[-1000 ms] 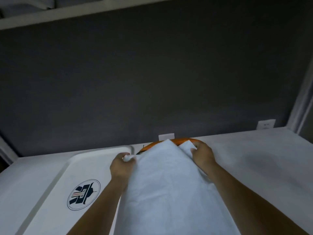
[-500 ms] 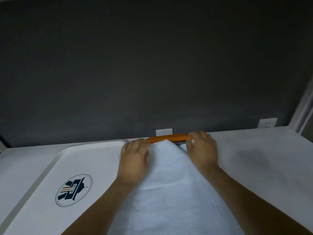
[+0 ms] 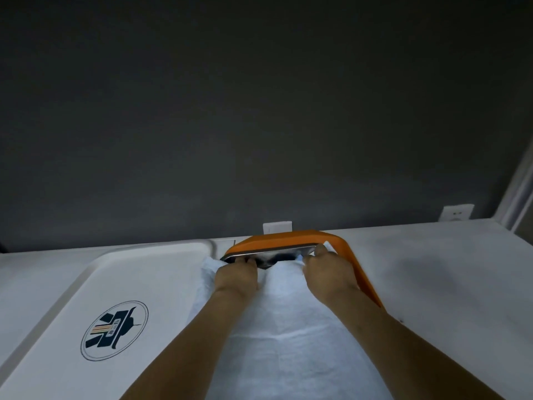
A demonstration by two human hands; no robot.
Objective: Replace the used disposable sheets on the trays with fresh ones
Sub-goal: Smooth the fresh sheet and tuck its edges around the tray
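Note:
An orange tray (image 3: 355,262) with a shiny metal inner rim lies on the white counter, its far edge tilted up. A white disposable sheet (image 3: 288,330) covers most of it and runs down towards me between my forearms. My left hand (image 3: 237,275) is at the tray's far edge, its fingers curled over the sheet's end under the rim. My right hand (image 3: 327,271) grips the sheet's far right corner against the orange rim. The tray's inside is mostly hidden by the sheet and my hands.
A large white tray (image 3: 150,269) with a round dark logo (image 3: 114,330) lies directly left of the orange tray. The white counter (image 3: 450,284) stretches to the right. A dark wall stands behind, with a wall outlet (image 3: 457,216) and a white plate (image 3: 277,227).
The sheet, held up a second ago, has been laid down onto the orange tray. Both hands moved forward to the far rim, and more of the tray's orange edge shows.

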